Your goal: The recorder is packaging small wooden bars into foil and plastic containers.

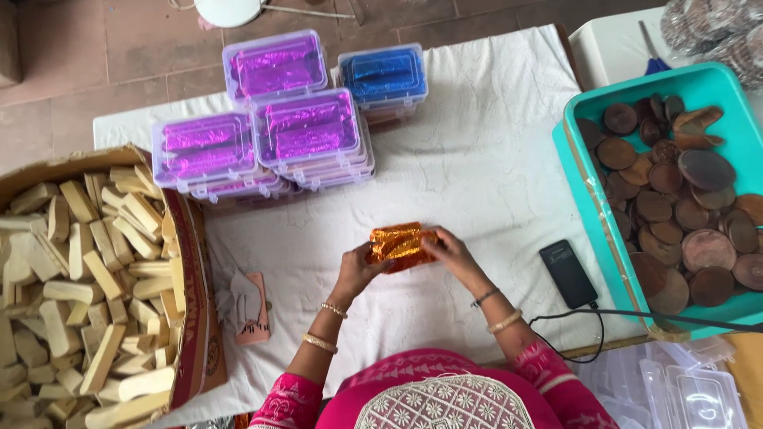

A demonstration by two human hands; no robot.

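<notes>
A white-clothed table [477, 159] carries everything, and places here are told from the orange foil-wrapped packet [400, 245] held above its near middle. Well to the left of the packet stands an open cardboard box [191, 318] heaped with pale wooden blocks [87, 278]. Well to its right sits a teal plastic tray [707, 79] filled with dark brown round discs [683, 214]. Beyond the packet, toward the far edge, are stacks of clear lidded boxes with purple foil inside [306, 127], and one stack with blue foil [384, 75] at the right of them. Just right of the packet lies a black phone [567, 273] with a cable running off it. Near the packet's lower left lies a small pink card [253, 310]. The left hand [359, 266] and right hand [449, 248] each close their fingers on one end of the packet, pinching it between them just above the cloth.
</notes>
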